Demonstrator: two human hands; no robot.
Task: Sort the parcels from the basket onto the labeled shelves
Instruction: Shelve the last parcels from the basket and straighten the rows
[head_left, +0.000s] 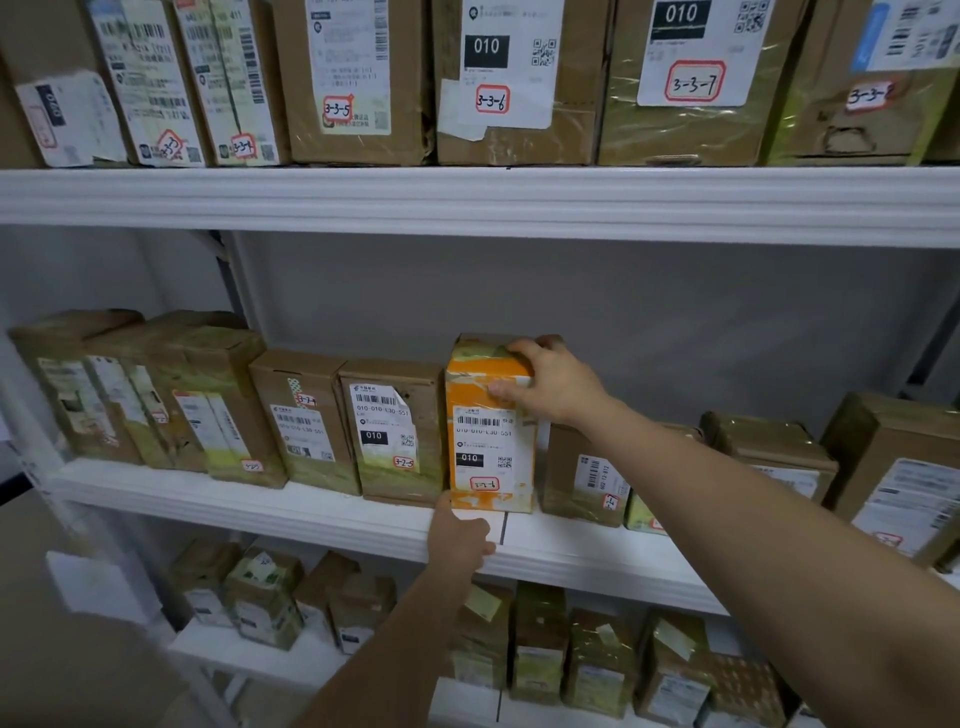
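An orange parcel with a white shipping label stands upright on the middle white shelf, between a brown box marked 3-2-5 and a lower brown box. My right hand grips the orange parcel's top right corner, fingers over the top and thumb on the front. My left hand rests at the shelf's front edge, one finger touching the parcel's bottom left corner. The basket is out of view.
The top shelf carries brown boxes labeled 3-3-5 to 3-3-7. More taped boxes fill the middle shelf left and right, and the bottom shelf below my arms. A grey wall shows behind the middle row.
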